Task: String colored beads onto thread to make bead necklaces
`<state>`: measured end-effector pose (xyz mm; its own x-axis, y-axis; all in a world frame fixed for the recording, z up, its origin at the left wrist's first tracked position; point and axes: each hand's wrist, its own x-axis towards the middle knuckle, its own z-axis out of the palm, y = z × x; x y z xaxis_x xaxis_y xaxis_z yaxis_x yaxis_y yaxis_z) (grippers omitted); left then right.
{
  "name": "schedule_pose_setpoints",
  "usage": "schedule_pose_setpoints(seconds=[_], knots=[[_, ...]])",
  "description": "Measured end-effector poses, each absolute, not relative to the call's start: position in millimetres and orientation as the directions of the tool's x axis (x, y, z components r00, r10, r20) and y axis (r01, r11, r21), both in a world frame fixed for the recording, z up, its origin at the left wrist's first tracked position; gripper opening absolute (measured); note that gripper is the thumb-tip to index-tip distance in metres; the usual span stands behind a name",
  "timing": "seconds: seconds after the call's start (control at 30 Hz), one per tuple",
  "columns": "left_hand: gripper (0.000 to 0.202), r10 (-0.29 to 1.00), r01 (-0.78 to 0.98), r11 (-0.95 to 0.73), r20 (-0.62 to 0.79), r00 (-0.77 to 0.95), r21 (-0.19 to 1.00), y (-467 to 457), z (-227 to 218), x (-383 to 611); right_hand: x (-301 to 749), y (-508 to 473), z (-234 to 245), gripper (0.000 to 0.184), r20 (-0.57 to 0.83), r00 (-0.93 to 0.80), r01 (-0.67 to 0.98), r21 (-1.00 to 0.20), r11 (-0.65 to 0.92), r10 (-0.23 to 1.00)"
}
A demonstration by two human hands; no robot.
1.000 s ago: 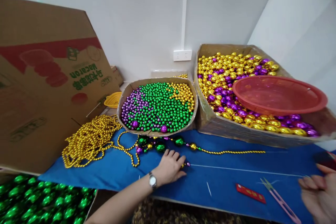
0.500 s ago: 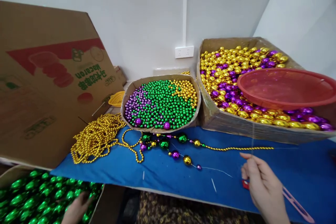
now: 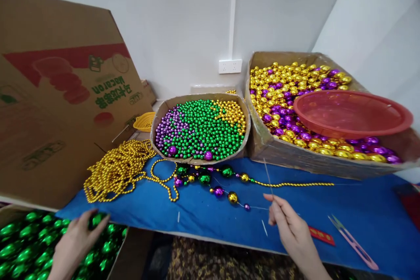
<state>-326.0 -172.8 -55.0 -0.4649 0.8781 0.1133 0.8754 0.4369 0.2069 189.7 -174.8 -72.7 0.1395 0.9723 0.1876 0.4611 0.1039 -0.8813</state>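
Observation:
My left hand (image 3: 78, 239) is over the box of large green beads (image 3: 28, 256) at the lower left, with a shiny green bead (image 3: 97, 219) between thumb and fingers. On the right, my right hand (image 3: 290, 229) pinches a long thin needle (image 3: 268, 174) that points upward. A bead strand with purple, gold and green beads (image 3: 218, 191) lies on the blue cloth (image 3: 138, 216). Its thread runs toward my right hand, where the fingers hide its end. Above lies another strand ending in small gold beads (image 3: 295, 184).
A carton of small purple, green and gold beads (image 3: 203, 127) stands in the middle. Behind right is a large box of gold and purple beads with a red basin (image 3: 354, 113) on top. Gold bead chains (image 3: 116, 170) lie left, pink thread snips (image 3: 356, 245) right. A cardboard flap (image 3: 62, 109) rises left.
My left hand has risen out of the green beads with one between its fingers. My right hand has moved left with the needle, uncovering the snips and a red strip.

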Motion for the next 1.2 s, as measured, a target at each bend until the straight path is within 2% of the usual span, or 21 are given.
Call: schedule_pose_setpoints(seconds=[0.03,0.07,0.1,0.13,0.17,0.2,0.27,0.33,0.43,0.6,0.83,0.93,1.07,1.2], knots=[[0.050,0.827,0.788,0.454,0.132,-0.546,0.416,-164.4,-39.0,-313.3,184.2,-176.2,-72.6,0.030,0.211,0.083,0.481,-0.864,0.146,0.974],[0.050,0.796,0.645,0.364,0.135,-0.590,0.672,-156.2,-24.7,-295.0,178.7,-177.6,-73.2,0.029,0.243,0.022,0.496,-0.845,0.201,0.970],[0.047,0.810,0.437,0.190,0.111,-0.576,0.879,-148.1,-13.0,-272.2,173.1,-178.8,-74.2,0.027,0.287,-0.039,0.508,-0.819,0.266,0.957],[0.045,0.880,0.190,0.070,0.029,-0.475,0.979,-140.0,-4.5,-246.2,167.8,-179.9,-75.7,0.026,0.339,-0.098,0.516,-0.786,0.339,0.936],[0.043,0.931,-0.038,0.026,-0.039,-0.362,0.999,-131.8,0.3,-218.8,162.9,-180.8,-77.3,0.025,0.392,-0.150,0.523,-0.748,0.409,0.908],[0.042,0.966,-0.234,0.046,-0.103,-0.237,0.971,-123.6,1.7,-191.7,158.6,-181.6,-78.9,0.024,0.437,-0.196,0.527,-0.708,0.471,0.878],[0.042,0.981,-0.480,0.158,-0.193,-0.023,0.863,-109.2,-3.6,-143.5,152.4,-183.4,-81.2,0.025,0.487,-0.274,0.531,-0.642,0.553,0.829],[0.041,0.961,-0.596,0.267,-0.257,0.105,0.757,-99.9,-14.4,-107.2,149.9,-186.1,-82.1,0.025,0.489,-0.322,0.539,-0.609,0.581,0.811],[0.036,0.932,-0.678,0.352,-0.312,0.187,0.645,-95.2,-29.3,-74.8,151.8,-191.2,-82.4,0.025,0.455,-0.345,0.571,-0.593,0.568,0.821],[0.029,0.926,-0.734,0.358,-0.319,0.201,0.577,-94.9,-38.9,-54.1,156.7,-194.6,-85.0,0.025,0.447,-0.322,0.615,-0.571,0.543,0.835],[0.025,0.926,-0.749,0.331,-0.349,0.143,0.574,-96.9,-39.3,-45.9,154.3,-191.5,-86.5,0.026,0.467,-0.328,0.649,-0.520,0.555,0.821],[0.027,0.938,-0.732,0.314,-0.316,0.141,0.605,-99.7,-37.6,-44.4,154.2,-191.7,-88.4,0.025,0.475,-0.330,0.655,-0.507,0.560,0.816],[0.024,0.974,-0.687,0.224,-0.187,0.129,0.691,-108.6,-36.0,-37.9,152.4,-190.8,-91.9,0.025,0.493,-0.305,0.660,-0.508,0.554,0.815],[0.032,0.974,-0.633,0.220,-0.136,0.179,0.742,-120.8,-40.8,-28.4,146.4,-189.0,-90.4,0.024,0.451,-0.264,0.645,-0.574,0.504,0.852]])
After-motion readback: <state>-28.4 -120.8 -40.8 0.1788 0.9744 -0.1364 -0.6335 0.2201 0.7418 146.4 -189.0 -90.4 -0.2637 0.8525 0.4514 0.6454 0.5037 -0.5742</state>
